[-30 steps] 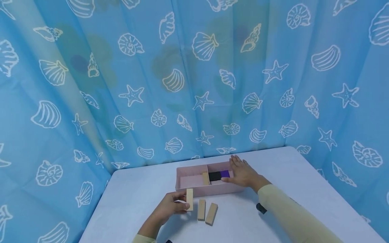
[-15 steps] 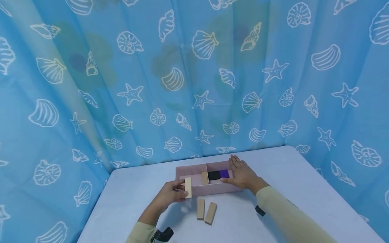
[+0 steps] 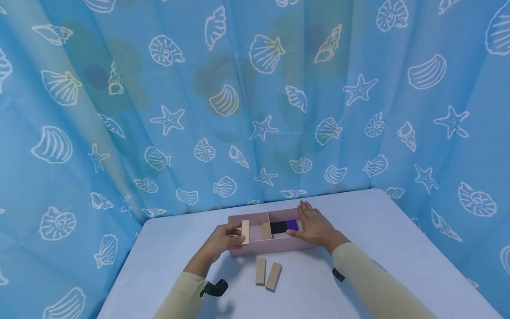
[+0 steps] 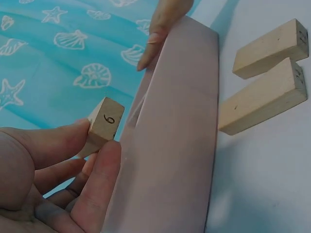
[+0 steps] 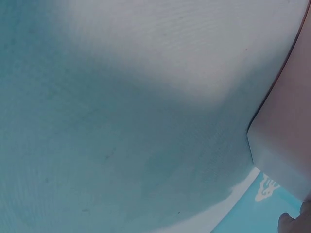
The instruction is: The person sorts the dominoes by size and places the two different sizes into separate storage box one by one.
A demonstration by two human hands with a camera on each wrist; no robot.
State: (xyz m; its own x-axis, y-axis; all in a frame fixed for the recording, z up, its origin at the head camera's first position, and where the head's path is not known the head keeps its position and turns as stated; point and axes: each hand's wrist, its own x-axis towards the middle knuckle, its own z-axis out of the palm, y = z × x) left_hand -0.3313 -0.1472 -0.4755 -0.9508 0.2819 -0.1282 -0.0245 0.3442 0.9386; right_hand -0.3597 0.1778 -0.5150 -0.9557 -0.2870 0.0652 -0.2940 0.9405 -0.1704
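Observation:
My left hand pinches a pale wooden block between thumb and fingers, over the left compartment of a pink divided box. In the left wrist view the end of this held wooden block carries a handwritten digit, a 6 or 9. Another wooden block rests inside the left compartment against the divider. Black and purple pieces, the black one and the purple one, lie in the right compartment. My right hand lies with straight fingers along the box's right end.
Two more wooden blocks, one beside the other, lie on the white table in front of the box. A blue shell-patterned curtain hangs behind the table and along both sides.
My left hand has carried the wooden block forward from the table's front area to over the box's left compartment. The right hand stays at the box's right end.

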